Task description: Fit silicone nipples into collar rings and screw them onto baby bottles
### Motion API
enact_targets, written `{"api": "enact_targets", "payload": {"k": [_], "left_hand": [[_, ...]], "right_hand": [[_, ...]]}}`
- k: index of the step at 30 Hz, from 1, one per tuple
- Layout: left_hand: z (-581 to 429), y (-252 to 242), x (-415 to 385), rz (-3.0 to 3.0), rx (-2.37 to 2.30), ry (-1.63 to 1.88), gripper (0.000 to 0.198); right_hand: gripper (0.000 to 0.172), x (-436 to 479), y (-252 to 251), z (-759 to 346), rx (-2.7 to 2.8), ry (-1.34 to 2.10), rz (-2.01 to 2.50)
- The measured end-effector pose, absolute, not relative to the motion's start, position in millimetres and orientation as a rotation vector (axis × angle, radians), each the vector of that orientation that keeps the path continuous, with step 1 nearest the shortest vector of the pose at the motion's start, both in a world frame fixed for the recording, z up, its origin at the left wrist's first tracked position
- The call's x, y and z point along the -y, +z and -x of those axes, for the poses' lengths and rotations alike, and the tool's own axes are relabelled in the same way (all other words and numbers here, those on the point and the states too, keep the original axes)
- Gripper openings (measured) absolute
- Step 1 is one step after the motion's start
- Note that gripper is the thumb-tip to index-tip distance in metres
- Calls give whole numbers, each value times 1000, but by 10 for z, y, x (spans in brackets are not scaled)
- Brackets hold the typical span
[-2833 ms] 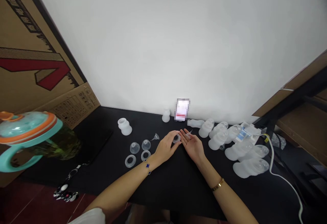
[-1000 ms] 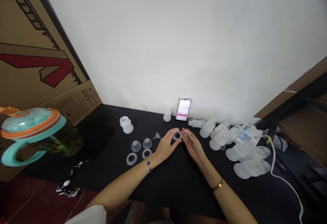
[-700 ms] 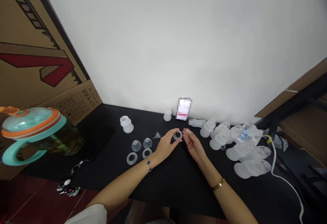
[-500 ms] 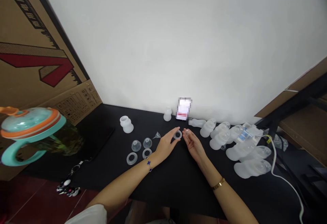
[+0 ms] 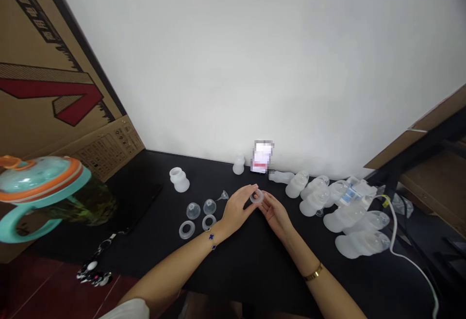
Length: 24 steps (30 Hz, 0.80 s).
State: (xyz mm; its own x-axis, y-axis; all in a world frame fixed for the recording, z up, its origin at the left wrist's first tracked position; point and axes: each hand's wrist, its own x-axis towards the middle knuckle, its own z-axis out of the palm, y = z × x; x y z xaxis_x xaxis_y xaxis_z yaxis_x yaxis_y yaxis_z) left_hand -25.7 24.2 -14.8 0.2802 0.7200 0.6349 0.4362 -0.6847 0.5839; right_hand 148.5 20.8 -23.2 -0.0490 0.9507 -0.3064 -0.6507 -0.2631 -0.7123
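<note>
My left hand [image 5: 238,207] and my right hand [image 5: 275,211] meet over the middle of the black table [image 5: 236,260]. Between their fingertips is a small clear plastic ring [image 5: 256,195]; the left fingers pinch it and the right fingers touch it from the other side. Whether the right hand also holds a small clear piece is hidden. Left of my hands lie two clear domed nipples [image 5: 192,210], two flat rings [image 5: 186,229] and a tiny clear funnel [image 5: 223,195].
Several frosted baby bottles [image 5: 349,219] lie in a heap at the right, with a white cable [image 5: 407,256]. A white bottle body [image 5: 178,179] and small bottle [image 5: 238,165] stand farther back. A teal-and-orange cup [image 5: 43,190], keys [image 5: 92,273] and cardboard boxes [image 5: 47,76] are at the left.
My two hands have closed together; the right fingers now touch the ring that the left hand held up alone half a second ago.
</note>
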Motion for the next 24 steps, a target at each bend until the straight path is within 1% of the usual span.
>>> {"api": "enact_targets", "payload": {"k": [2,5,6,11,14,21,24], "left_hand": [[260,-150,-239,-2301,-1074,1368,44],[258,-143,-236,-2349,-1131,1360,43],[256,-139,-236,-2364,-1144,1351,42],[257,-142,-238,-2394,-1182,1290,41],[254,-158,-239,-2397,-1211,1211,39],[234,-155,-229,-2410,-1291,1068,49],[233,-146,-226,-2410,-1302,1037,49]], "right_hand": [[21,-165,-229,-1442,472,1682,874],[15,-117,-188,-1396,409,1764,870],[16,-108,-166,-1389,376,1794,866],[30,-94,-67,-1399,262,1852,803],[34,-90,-39,-1408,251,1864,774],[34,-76,-20,-1399,263,1872,739],[32,-80,-30,-1400,276,1872,728]]}}
